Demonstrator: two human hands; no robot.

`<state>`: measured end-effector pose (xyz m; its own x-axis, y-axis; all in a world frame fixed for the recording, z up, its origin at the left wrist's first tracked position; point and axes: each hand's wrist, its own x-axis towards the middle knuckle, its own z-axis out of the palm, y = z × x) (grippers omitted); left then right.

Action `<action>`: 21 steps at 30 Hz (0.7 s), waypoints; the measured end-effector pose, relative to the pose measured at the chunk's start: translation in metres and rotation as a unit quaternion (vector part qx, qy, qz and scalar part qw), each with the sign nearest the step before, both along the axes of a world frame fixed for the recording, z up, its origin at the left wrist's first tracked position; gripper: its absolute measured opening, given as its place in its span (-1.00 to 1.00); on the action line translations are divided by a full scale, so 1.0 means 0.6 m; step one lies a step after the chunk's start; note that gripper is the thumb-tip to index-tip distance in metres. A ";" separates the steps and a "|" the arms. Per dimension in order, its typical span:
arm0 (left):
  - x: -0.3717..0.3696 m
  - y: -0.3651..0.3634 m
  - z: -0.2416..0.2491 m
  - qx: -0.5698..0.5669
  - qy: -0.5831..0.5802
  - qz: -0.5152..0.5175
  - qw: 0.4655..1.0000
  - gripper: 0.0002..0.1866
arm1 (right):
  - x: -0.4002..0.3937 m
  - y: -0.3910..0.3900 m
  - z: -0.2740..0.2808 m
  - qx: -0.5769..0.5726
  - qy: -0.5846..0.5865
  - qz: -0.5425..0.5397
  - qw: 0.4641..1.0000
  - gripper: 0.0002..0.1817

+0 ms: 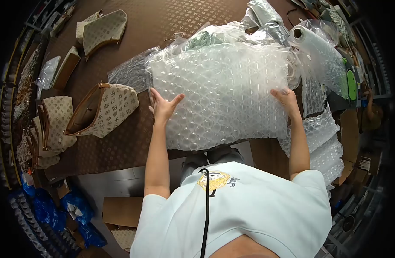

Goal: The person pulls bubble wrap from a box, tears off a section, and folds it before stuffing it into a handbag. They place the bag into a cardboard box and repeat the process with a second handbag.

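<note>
left hand: flat, fingers spread, pressing on the left edge of the bubble-wrapped bundle; not clenched.
right hand: open palm down on the bundle's right edge, fingers extended.
bundle: lies on the brown patterned table, near edge overhanging toward the person.
bubble wrap roll: right of the bundle, just beside it.
monogram bag: on its side, left of the left hand, apart from it.
more bags: far left of table.
</note>
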<state>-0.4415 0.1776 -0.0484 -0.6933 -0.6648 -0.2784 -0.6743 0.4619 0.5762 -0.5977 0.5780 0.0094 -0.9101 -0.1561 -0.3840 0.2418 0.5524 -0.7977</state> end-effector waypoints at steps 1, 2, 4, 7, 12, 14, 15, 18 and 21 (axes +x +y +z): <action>0.003 -0.013 -0.002 -0.001 0.006 0.000 1.000 0.38 | -0.004 -0.008 0.005 0.024 0.010 0.000 1.000 -0.45; 0.006 -0.020 -0.002 0.053 -0.017 -0.002 0.998 0.39 | -0.006 -0.013 0.009 0.048 0.019 -0.004 0.999 -0.48; 0.017 -0.021 -0.043 0.045 0.025 0.026 0.998 0.25 | -0.008 -0.006 -0.002 0.047 0.017 -0.029 0.998 -0.47; 0.042 -0.042 0.002 0.398 0.100 0.068 0.909 -0.01 | -0.013 0.001 0.008 -0.015 0.014 -0.047 0.999 -0.48; 0.119 -0.024 0.041 0.379 0.301 0.067 0.873 -0.59 | 0.031 0.006 0.026 -0.039 0.124 -0.004 0.992 -0.60; 0.185 -0.018 0.088 0.136 0.261 0.034 0.955 -0.66 | 0.110 -0.035 0.097 -0.102 0.189 0.026 0.976 -0.63; 0.229 -0.006 0.108 0.130 0.280 0.044 0.950 -0.67 | 0.137 -0.011 0.089 -0.056 0.188 0.079 0.977 -0.60; 0.405 0.019 0.140 0.090 0.112 0.031 0.989 -0.69 | 0.249 0.082 -0.050 -0.255 0.039 0.039 0.965 -0.56; 0.465 0.104 0.222 0.014 0.068 -0.031 0.997 -0.74 | 0.277 0.081 -0.082 -0.277 -0.033 0.063 0.958 -0.57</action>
